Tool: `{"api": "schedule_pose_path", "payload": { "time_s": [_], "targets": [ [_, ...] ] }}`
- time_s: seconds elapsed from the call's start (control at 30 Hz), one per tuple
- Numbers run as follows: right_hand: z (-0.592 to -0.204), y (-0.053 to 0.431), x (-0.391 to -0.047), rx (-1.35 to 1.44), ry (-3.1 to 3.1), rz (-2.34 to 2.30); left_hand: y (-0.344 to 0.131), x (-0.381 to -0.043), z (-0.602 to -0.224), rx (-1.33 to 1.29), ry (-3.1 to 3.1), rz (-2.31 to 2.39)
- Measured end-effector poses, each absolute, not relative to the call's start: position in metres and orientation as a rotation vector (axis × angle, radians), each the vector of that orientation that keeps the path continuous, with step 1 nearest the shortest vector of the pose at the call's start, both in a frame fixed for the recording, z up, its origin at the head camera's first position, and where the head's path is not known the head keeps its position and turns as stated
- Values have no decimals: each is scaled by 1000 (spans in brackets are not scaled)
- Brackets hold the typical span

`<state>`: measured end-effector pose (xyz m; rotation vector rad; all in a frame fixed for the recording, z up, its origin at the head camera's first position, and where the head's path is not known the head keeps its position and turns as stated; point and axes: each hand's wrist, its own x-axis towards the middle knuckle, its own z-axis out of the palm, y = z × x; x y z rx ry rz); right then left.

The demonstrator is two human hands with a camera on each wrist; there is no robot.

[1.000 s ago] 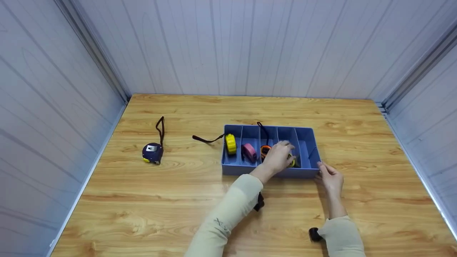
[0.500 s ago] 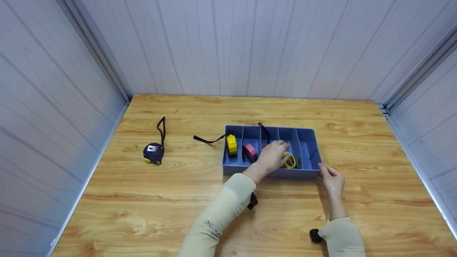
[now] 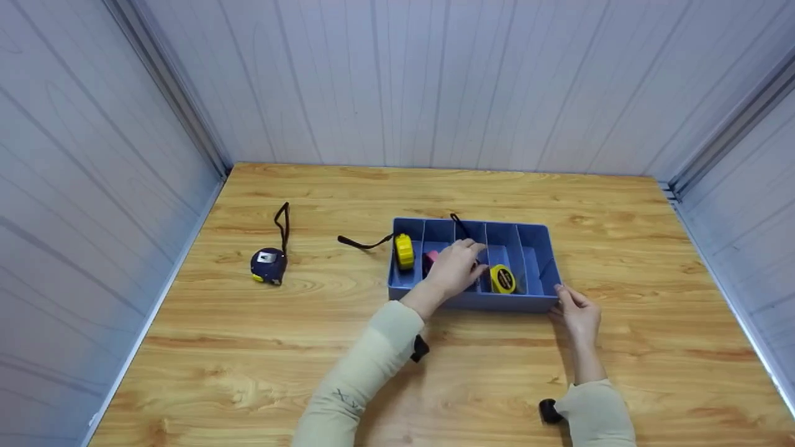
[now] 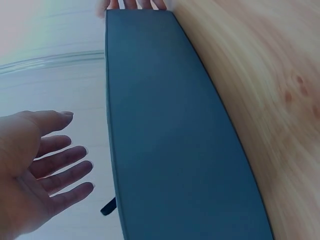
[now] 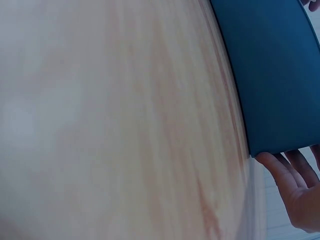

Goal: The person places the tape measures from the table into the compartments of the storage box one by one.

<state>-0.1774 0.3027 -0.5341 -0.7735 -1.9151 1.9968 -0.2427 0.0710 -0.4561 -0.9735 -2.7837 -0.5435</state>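
Note:
A blue divided storage box [image 3: 503, 303] stands on the table. My left hand [image 3: 456, 267] is over its third compartment, fingers loosely extended; in the left wrist view its fingers are spread with nothing between them. At the box's near right corner, my right hand [image 3: 581, 316] holds the edge with thumb and fingers. A yellow tape measure [image 3: 404, 251] is in the leftmost compartment, strap hanging outside. One compartment over, a pink tape measure [image 3: 431, 256] is mostly hidden behind the left hand. A yellow tape measure with a black label [image 3: 503, 279] lies in the fourth.
A dark blue tape measure [image 3: 268, 266] with a black strap loop lies on the wooden table [image 3: 248, 347] at left. Another black strap [image 3: 458, 223] sticks up over the third compartment's back edge. Pale panel walls [image 3: 397, 81] enclose the table's back and sides.
My left hand has moved left from the fourth compartment, uncovering the yellow tape measure there and covering the orange one in the third. The right hand stays at the box corner.

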Motion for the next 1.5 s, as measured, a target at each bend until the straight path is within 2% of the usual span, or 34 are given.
{"api": "schedule_pose_path", "payload": {
  "time_s": [0.77, 1.1, 1.5],
  "targets": [
    [-534, 302, -178, -729, -1959, 1940, 3, -244, -449, -797, -2708, -698],
    [-553, 313, -183, -713, -1875, 2027, -31, -247, -450, -617, -2754, -811],
    [-532, 303, -178, -772, -2009, 1922, -70, -250, -459, -486, -2756, -785]
  ]
}}
